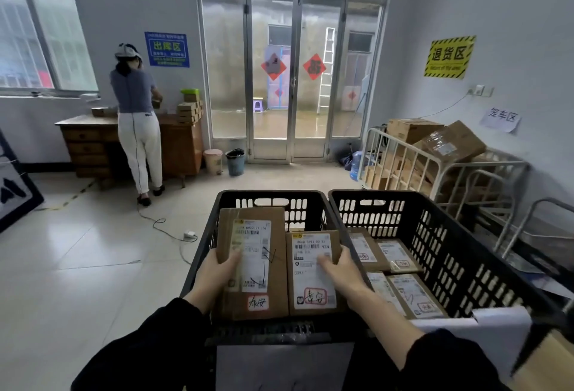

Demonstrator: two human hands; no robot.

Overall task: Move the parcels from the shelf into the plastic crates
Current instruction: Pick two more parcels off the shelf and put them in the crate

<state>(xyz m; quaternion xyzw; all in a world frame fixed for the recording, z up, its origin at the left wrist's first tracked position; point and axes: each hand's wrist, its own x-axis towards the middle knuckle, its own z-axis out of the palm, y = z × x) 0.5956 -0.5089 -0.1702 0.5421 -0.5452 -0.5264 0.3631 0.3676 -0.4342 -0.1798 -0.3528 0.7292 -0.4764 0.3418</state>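
Two black plastic crates stand side by side in front of me. Over the left crate [273,201] my left hand [219,269] grips the left edge of a tall brown parcel [276,278] with a white label. My right hand [338,266] grips the right edge of a smaller brown parcel [306,303] beside it. Both parcels lie flat, label up, inside the left crate's outline. The right crate [450,254] holds several flat labelled parcels [400,278]. The shelf is out of view.
A person [136,123] stands at a wooden desk [90,145] at the back left, with small boxes stacked on it. A cable [167,229] trails across the tiled floor. Metal cage carts with cardboard boxes [435,154] line the right wall. Two bins stand by the glass doors [273,79].
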